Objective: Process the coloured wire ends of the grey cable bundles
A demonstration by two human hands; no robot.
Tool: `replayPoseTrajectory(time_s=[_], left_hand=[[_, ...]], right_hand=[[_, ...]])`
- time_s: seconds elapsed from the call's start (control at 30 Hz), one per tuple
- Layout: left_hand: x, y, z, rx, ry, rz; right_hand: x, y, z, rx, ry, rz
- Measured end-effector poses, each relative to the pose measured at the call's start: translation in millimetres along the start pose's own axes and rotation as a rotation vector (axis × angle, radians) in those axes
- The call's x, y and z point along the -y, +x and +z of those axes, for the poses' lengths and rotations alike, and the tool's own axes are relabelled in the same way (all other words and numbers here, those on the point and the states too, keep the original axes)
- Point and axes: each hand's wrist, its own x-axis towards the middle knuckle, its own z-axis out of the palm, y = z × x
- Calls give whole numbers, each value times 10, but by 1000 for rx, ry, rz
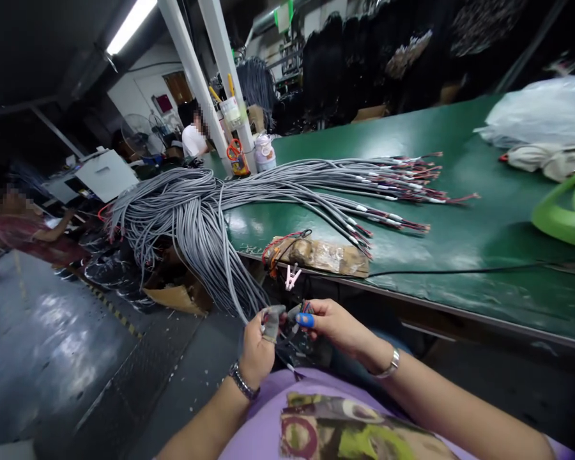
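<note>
In front of my lap, my left hand (pixel 257 348), with grey covers on its fingers, is closed in a pinch around the end of a grey cable; the fingers partly hide it. Close beside it, my right hand (pixel 333 324) is closed too, blue tape around one digit. Between its fingertips are thin coloured wires (pixel 307 307). A thick bundle of grey cables (pixel 206 236) drapes over the table edge down towards my left hand. On the table, its other ends (pixel 402 182) fan out to the right, with white bands and reddish bare wires.
A taped cardboard piece (pixel 333 257) and a pink clip (pixel 292 277) sit at the edge of the green table (pixel 460 255). A bottle (pixel 265 153) and orange scissors (pixel 234 151) stand by the post. A green plastic object (pixel 563 214) lies right. Two people are at left.
</note>
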Motion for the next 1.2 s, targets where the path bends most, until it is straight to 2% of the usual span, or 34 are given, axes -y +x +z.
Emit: replayPoseTrajectory(time_s=[0.07,0.13,0.3,0.4,0.5,0.57,0.63,0.7,0.87,0.93,1.07,1.2], left_hand=[[6,33,58,88,-79,7],[31,46,82,177,-96,-61],[108,9,66,117,-24,-152],[131,-4,49,134,-42,-186],[135,16,31,254,-50,-268],[127,41,24,360,-87,-344],[113,65,23,419,-145,-400],[95,80,22,391,-207,-415],[70,73,12,112,-343,-365],[66,63,20,56,-349,-357],[55,42,79,-1,-311,-356],[50,23,132,-34,-301,-349]], right_hand=[[38,36,25,54,-30,25],[17,72,48,70,-26,48],[-250,121,55,-73,173,149],[-361,124,39,-142,192,210],[-304,136,40,-137,47,128],[-209,150,57,-70,-108,46],[-126,164,81,-10,-229,-11],[-95,171,100,-14,-248,-27],[-204,147,88,-196,-14,58],[-230,131,82,-176,-12,73],[-163,123,112,-51,-177,17],[-111,133,130,-32,-166,30]])
